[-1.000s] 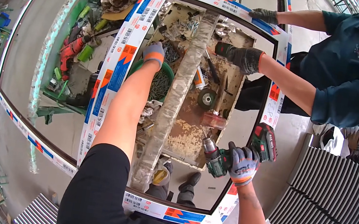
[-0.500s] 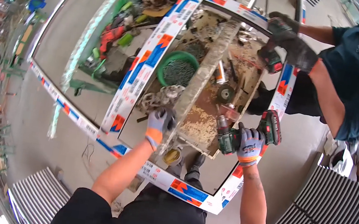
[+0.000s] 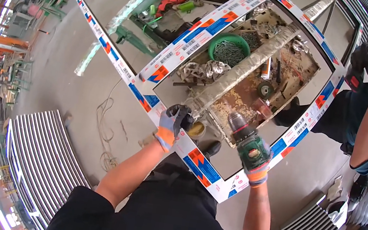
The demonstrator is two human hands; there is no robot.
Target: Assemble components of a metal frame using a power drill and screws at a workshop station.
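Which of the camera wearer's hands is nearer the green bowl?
Left. The left hand is at the frame, below and left of the green bowl in the picture; the right hand, holding the drill, is farther, lower and right.

Frame [image 3: 204, 166] in smooth printed wrapping, plastic-cased drill [image 3: 254, 152], green plastic bowl [image 3: 230, 37], rough flaking tabletop [image 3: 233, 102]

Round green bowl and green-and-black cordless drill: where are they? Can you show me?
Round green bowl [image 3: 231, 37], head view: on its far wall.
Green-and-black cordless drill [image 3: 254, 151], head view: on its green body.
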